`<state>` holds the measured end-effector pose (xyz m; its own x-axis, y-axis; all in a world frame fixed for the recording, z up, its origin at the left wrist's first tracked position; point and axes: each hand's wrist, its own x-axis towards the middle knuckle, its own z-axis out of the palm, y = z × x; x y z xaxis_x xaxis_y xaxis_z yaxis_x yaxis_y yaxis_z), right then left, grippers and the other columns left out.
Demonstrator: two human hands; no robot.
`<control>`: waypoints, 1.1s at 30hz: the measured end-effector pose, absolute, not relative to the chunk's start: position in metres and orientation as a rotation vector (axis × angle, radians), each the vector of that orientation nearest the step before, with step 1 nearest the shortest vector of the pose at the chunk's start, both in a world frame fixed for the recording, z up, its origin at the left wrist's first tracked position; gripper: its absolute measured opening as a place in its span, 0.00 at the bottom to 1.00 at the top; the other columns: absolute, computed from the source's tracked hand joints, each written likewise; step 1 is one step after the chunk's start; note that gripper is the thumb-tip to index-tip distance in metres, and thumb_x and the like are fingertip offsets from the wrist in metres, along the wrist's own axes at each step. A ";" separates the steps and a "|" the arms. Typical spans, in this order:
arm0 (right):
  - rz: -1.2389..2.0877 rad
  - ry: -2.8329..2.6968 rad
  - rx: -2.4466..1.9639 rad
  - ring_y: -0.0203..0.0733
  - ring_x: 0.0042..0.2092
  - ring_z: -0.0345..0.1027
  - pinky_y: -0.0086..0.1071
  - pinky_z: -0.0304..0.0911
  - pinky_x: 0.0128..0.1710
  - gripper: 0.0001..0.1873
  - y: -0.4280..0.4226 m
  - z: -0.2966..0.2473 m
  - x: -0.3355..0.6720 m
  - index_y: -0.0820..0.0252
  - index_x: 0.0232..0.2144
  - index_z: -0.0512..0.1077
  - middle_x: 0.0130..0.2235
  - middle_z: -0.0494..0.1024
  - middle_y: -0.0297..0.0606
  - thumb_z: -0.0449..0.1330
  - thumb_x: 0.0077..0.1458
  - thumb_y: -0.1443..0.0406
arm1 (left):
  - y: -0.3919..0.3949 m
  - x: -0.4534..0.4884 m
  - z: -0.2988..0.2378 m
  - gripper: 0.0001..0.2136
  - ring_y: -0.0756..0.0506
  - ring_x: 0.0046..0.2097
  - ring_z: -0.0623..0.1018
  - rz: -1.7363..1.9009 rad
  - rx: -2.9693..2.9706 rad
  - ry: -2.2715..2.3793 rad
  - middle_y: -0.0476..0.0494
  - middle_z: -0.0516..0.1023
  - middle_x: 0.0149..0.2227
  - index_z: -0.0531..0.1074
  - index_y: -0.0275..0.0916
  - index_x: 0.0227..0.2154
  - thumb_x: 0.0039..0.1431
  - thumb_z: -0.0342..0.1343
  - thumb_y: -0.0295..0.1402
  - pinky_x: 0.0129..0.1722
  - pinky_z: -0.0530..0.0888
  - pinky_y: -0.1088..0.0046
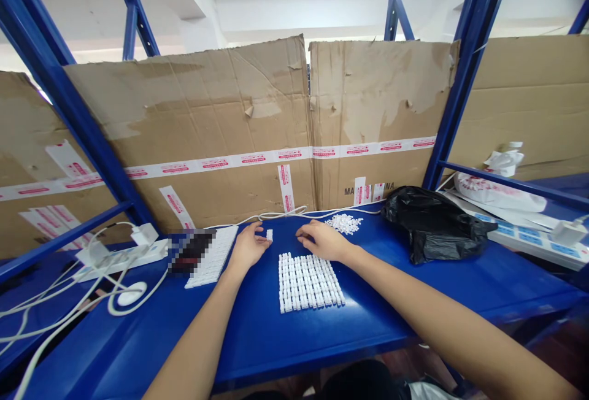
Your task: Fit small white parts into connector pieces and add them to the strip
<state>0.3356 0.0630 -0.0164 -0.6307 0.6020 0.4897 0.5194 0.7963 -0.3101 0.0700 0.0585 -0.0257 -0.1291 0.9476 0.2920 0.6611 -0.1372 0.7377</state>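
The fingers of the left hand (248, 248) are extended and slightly apart, pointing toward the person's right, and their tips end just beside a small white plastic block (269, 235) standing alone on the shelf (contact cannot be confirmed from this view). The fingers of the right hand (323, 240) are curled and together, clamped on nothing visible, and point left toward the same block. The block lies between the hands and nearer the left hand. Its long axis appears to run away from the person, but the part is too small to be certain.

Just in front of the right hand lies a grid of white plastic terminal strips (309, 282), set side by side in rows. Beyond that hand is a heap of loose white plastic pieces (343, 224). Left of the left hand lies a white strip panel (212, 257), next to a pixelated patch (188, 253) that hides whatever is there.

All of these rest on a blue steel shelf (239, 338), with a black plastic bag (435, 223) to the right and a white power strip (122, 259) with a white cable (131, 296) to the left. Behind them stand cardboard sheets (193, 105) bound with white tape (239, 161). Its red print is too small to read. Black lettering on the cardboard sheets shows only "MA" and "NA", with tape covering the letters between
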 end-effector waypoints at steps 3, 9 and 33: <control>0.315 -2.406 -0.647 0.44 0.51 0.70 0.38 0.66 0.53 0.18 0.054 -0.016 0.327 0.59 0.53 0.76 0.44 0.84 0.40 0.55 0.65 0.73 | 0.061 0.069 -0.028 0.27 0.44 0.38 0.86 1.133 1.825 1.793 0.33 0.80 0.51 0.71 0.33 0.55 0.51 0.66 0.21 0.42 0.82 0.69; 0.444 -2.441 -0.504 0.44 0.51 0.69 0.38 0.65 0.55 0.14 0.044 -0.013 0.319 0.55 0.49 0.79 0.46 0.83 0.37 0.57 0.66 0.70 | 0.065 0.064 -0.032 0.26 0.45 0.39 0.85 1.114 1.841 1.803 0.32 0.80 0.52 0.69 0.32 0.56 0.53 0.64 0.21 0.43 0.82 0.68; 0.502 -2.108 -0.649 0.37 0.45 0.76 0.31 0.70 0.45 0.13 0.055 -0.005 0.328 0.55 0.49 0.79 0.48 0.83 0.37 0.64 0.61 0.68 | 0.026 0.119 -0.014 0.17 0.39 0.52 0.83 1.065 1.311 0.845 0.33 0.85 0.47 0.78 0.34 0.50 0.63 0.64 0.40 0.60 0.75 0.56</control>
